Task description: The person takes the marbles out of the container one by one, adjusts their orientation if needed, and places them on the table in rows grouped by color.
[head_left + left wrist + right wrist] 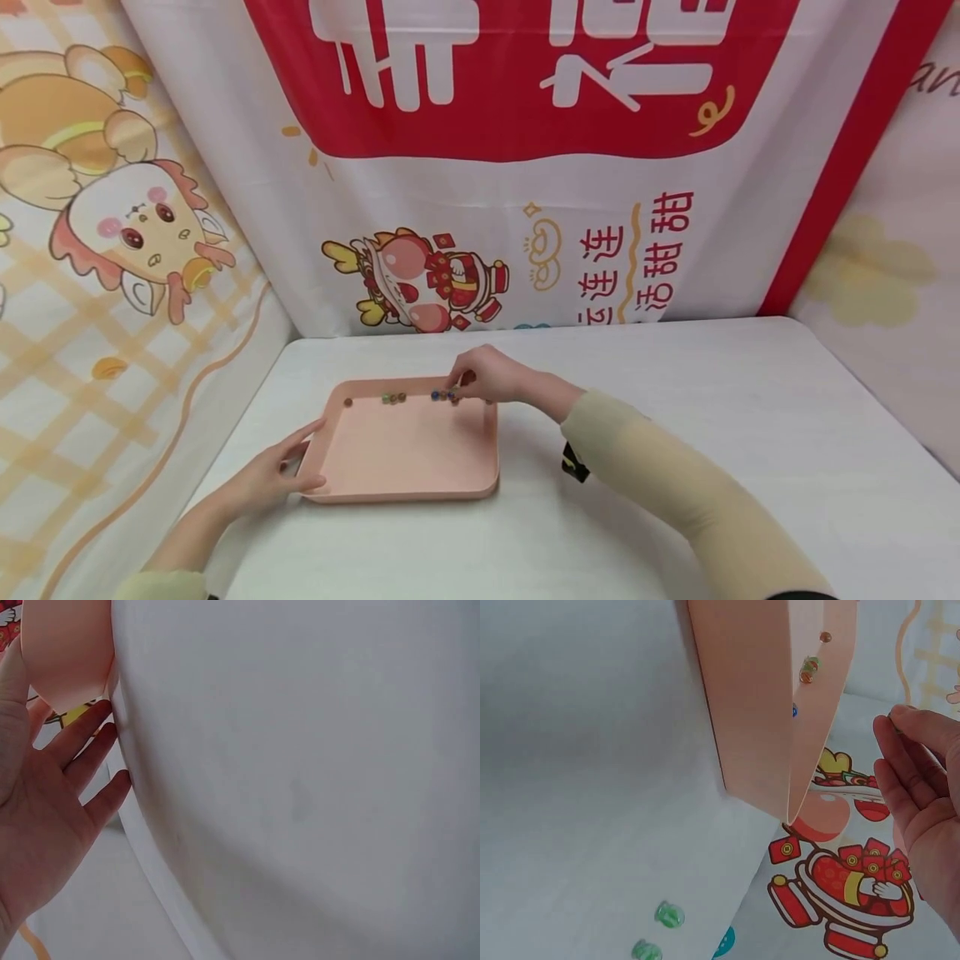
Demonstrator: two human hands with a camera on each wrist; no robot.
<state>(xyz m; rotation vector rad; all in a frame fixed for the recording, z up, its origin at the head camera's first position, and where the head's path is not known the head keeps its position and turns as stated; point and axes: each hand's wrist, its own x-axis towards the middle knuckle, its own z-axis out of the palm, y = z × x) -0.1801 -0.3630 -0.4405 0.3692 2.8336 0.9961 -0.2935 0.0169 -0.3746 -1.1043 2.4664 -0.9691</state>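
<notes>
Marbles (393,398) along far wall of pink tray (405,454), with right hand (491,375) just above

Left hand (262,481) spread wide at the left wall and near-left corner of the tray, fingers rather straight and touching it. Right hand narrow, thumb and fingertip pinched together, seemingly round one small dark marble (891,717). Place of the tray: close to the left edge of the counter (637,533), toward its far-left corner.

For good work at this step, by judgement the picking or setting down of single marbles: steady the tray with the left hand, without tilting it, for fear of rolling. Pinch lightly, low over the tray floor, and release only after full rest. Avoid brushing the neighbours with the other fingers.

Counting, as far as visible: one tray; one brown marble (348,402) near the far-left corner of the tray; three marbles (402,397) in a group farther right, one green and two brownish; about four marbles (435,396) beside the right fingertips, blue and brown, difficult to separate; perhaps one more under the wrist, partly hidden. Outside the tray, two green marbles (670,914) on the counter, near its far edge, noticed only from the right wrist.
</notes>
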